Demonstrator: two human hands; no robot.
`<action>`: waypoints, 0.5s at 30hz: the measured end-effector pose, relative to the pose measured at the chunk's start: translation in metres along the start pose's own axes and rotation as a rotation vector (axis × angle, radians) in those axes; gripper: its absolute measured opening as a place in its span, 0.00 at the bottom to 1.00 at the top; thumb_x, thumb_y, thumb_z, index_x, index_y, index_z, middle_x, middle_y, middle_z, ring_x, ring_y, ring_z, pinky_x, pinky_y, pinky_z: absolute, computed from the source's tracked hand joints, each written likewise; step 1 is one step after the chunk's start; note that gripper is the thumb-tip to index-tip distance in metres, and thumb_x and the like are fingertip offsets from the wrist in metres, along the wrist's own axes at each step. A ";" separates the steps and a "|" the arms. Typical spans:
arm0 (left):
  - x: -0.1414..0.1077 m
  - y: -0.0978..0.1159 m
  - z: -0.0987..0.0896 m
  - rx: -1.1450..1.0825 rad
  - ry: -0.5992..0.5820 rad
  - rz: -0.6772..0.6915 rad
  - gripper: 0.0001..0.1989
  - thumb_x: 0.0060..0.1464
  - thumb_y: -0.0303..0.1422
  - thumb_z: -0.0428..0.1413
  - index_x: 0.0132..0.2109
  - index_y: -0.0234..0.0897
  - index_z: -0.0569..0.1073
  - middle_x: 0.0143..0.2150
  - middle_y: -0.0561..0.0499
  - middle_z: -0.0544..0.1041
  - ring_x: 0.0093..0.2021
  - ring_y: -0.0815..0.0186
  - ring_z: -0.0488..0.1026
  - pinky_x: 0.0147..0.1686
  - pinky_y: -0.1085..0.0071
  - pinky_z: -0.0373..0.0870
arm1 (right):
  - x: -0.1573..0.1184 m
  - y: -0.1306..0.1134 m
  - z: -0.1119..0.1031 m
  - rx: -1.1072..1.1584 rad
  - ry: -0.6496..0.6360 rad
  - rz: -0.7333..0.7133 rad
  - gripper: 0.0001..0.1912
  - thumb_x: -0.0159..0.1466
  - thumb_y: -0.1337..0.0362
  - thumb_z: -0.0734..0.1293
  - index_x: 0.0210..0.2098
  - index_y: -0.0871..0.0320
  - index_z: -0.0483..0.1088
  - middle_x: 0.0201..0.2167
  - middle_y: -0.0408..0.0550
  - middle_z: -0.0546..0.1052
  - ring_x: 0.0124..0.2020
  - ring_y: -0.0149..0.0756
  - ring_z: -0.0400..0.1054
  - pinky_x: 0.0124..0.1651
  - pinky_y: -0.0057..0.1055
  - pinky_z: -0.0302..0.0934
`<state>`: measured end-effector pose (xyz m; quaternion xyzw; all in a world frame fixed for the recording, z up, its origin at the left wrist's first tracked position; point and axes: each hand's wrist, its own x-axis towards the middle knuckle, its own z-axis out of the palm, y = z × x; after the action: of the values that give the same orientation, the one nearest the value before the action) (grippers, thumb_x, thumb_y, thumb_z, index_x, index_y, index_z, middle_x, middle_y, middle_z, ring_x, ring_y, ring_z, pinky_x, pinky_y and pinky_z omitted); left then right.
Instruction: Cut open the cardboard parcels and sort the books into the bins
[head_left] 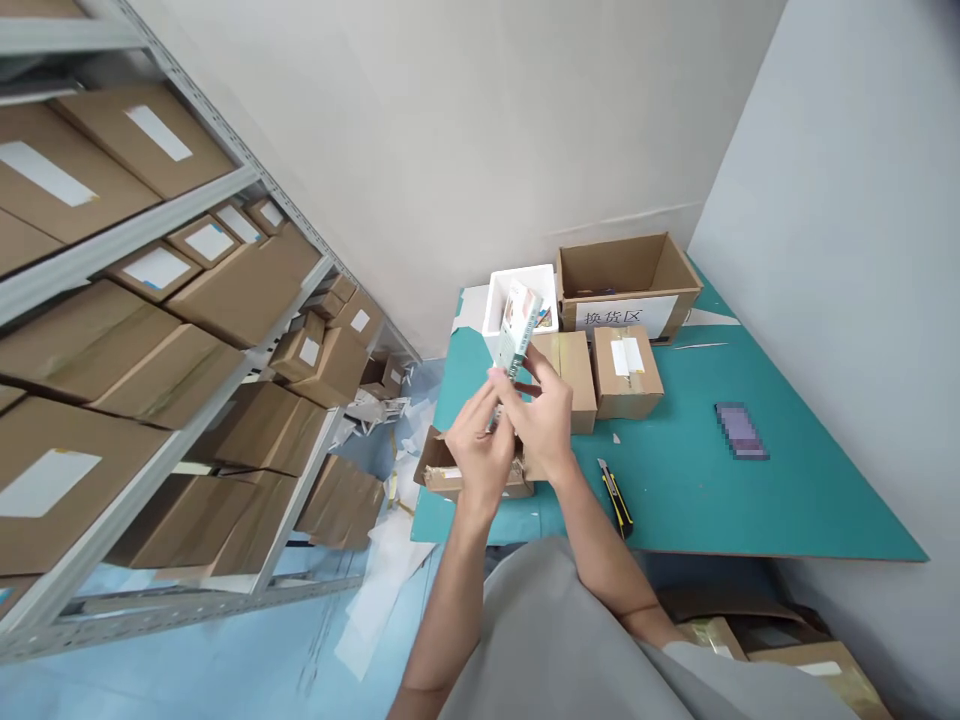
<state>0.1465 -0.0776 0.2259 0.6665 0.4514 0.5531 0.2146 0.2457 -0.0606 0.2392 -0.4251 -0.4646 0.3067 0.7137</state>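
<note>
Both of my hands meet in front of me, above the near left part of the green table (675, 500). Between them a small white and green printed box (516, 318) stands tilted upward. My right hand (546, 410) grips its lower end from the right. My left hand (481, 440) has its fingers bent at the bottom of the box, and its fingertips are partly hidden. Just below my hands lies an open cardboard box (442, 478) with its flaps up. To the right of my forearm a yellow and black utility knife (615, 498) rests on the table.
At the back stand a white foam box (491, 310) and a large open carton (675, 270) with a written label. Two closed cartons (628, 385) sit before them. A blurred phone-like item (741, 432) lies right. Shelves (187, 430) of cartons line the left; paper (382, 580) litters the floor.
</note>
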 end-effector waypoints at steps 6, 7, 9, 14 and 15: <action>0.010 -0.010 -0.008 0.044 0.066 -0.030 0.30 0.65 0.45 0.63 0.69 0.42 0.72 0.74 0.40 0.68 0.74 0.49 0.65 0.72 0.51 0.65 | 0.015 0.016 -0.029 0.177 0.018 0.059 0.19 0.71 0.48 0.69 0.52 0.54 0.78 0.47 0.52 0.85 0.50 0.47 0.80 0.53 0.42 0.76; 0.013 -0.015 -0.011 -0.038 0.101 -0.125 0.31 0.64 0.47 0.64 0.69 0.41 0.72 0.73 0.39 0.69 0.73 0.48 0.67 0.70 0.52 0.67 | 0.017 0.017 -0.033 0.214 -0.025 0.070 0.19 0.71 0.48 0.69 0.53 0.53 0.78 0.48 0.52 0.85 0.51 0.47 0.80 0.54 0.43 0.76; 0.018 -0.022 -0.016 -0.288 0.043 -0.320 0.30 0.63 0.50 0.64 0.65 0.38 0.77 0.67 0.37 0.76 0.66 0.47 0.75 0.65 0.52 0.73 | 0.019 0.017 -0.038 0.247 -0.099 0.084 0.19 0.71 0.48 0.69 0.53 0.53 0.78 0.50 0.52 0.84 0.52 0.46 0.80 0.56 0.45 0.75; 0.015 -0.019 -0.015 -0.475 0.022 -0.388 0.23 0.60 0.47 0.66 0.54 0.36 0.83 0.55 0.42 0.85 0.53 0.53 0.83 0.56 0.59 0.79 | 0.024 0.020 -0.038 0.117 -0.133 0.009 0.19 0.73 0.49 0.67 0.53 0.54 0.78 0.49 0.52 0.84 0.49 0.46 0.80 0.53 0.43 0.77; 0.014 -0.017 -0.014 -0.425 0.060 -0.350 0.22 0.61 0.47 0.66 0.54 0.36 0.84 0.54 0.44 0.85 0.53 0.54 0.83 0.56 0.61 0.79 | 0.025 0.020 -0.036 0.067 -0.124 -0.021 0.19 0.74 0.49 0.66 0.55 0.54 0.78 0.50 0.52 0.84 0.50 0.46 0.80 0.53 0.43 0.77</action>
<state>0.1268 -0.0605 0.2246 0.5019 0.4397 0.6093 0.4284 0.2881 -0.0422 0.2236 -0.3762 -0.5018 0.3405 0.7005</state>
